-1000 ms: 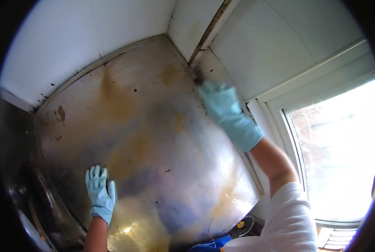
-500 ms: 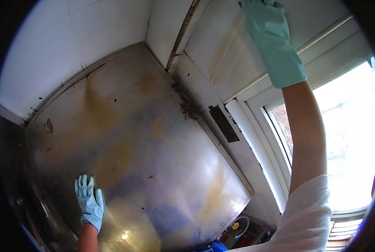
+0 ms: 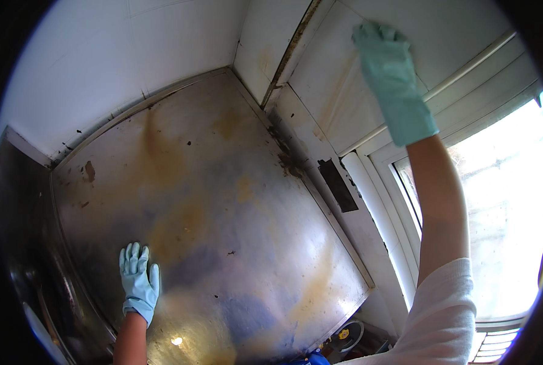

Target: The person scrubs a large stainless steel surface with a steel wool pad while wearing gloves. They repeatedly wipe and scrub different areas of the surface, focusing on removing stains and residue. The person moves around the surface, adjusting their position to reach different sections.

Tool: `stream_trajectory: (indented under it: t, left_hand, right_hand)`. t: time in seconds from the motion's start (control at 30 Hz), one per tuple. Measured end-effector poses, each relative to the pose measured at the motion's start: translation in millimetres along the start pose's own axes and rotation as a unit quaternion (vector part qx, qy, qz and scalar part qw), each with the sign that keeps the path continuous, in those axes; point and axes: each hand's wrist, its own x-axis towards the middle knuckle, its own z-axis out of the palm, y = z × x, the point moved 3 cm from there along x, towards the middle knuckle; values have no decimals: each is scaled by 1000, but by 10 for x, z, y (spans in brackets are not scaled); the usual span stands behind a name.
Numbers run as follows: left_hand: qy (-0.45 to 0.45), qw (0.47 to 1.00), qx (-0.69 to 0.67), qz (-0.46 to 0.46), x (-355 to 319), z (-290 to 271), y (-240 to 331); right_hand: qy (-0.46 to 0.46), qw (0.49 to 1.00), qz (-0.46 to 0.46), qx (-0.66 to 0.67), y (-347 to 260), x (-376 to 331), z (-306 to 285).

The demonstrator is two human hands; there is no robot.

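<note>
My left hand (image 3: pixel 140 278), in a pale blue-green rubber glove, rests with its fingers apart against a large stained metal sheet (image 3: pixel 271 237). Up at the top right, my right hand (image 3: pixel 386 76) wears a longer green rubber glove and presses on a whitish wall panel (image 3: pixel 326 61). Its fingers are curled in and slightly blurred; whatever may be under them is hidden. Brownish streaks (image 3: pixel 338 97) run down the panel just left of this hand. Yellow-brown patches and small dark specks mark the metal.
A bright window (image 3: pixel 497 213) in a white frame stands at the right, below a pale rail (image 3: pixel 466 67). White wall (image 3: pixel 89 67) borders the sheet at upper left. A dark rectangular opening (image 3: pixel 337 185) lies beside the sheet. A yellow knob (image 3: pixel 344 334) and blue object (image 3: pixel 314 358) show low down.
The view has shifted, so the sheet sits a little farther right. My right hand has moved down and left along the panel, nearer the streaks. My left hand stays about where it was.
</note>
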Motion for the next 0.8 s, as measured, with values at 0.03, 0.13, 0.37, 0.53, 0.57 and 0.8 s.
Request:
stream_trajectory:
  t: [0.03, 0.13, 0.37, 0.53, 0.57, 0.8]
  left_hand:
    - [7, 1000, 2, 0, 21, -24, 22]
    - [83, 996, -10, 32, 134, -110, 97]
    - [101, 993, -69, -1, 49, 16, 48]
    - [76, 996, -8, -52, -448, -46, -41]
    - [116, 991, -13, -64, -470, -130, 27]
    - [156, 930, -253, -217, -1518, -938, -46]
  right_hand:
    - [-86, 996, 9, 14, -40, 39, 148]
    - [-126, 991, -49, -17, -670, -285, 236]
    - [-300, 301, 465, 776, -2160, -2012, -1005]
    - [-235, -213, 557, 767, -3214, -2334, -2478]
    - [-225, -235, 541, 776, -3332, -2322, -2692]
    - [-207, -313, 499, 781, -4118, -1796, -4318]
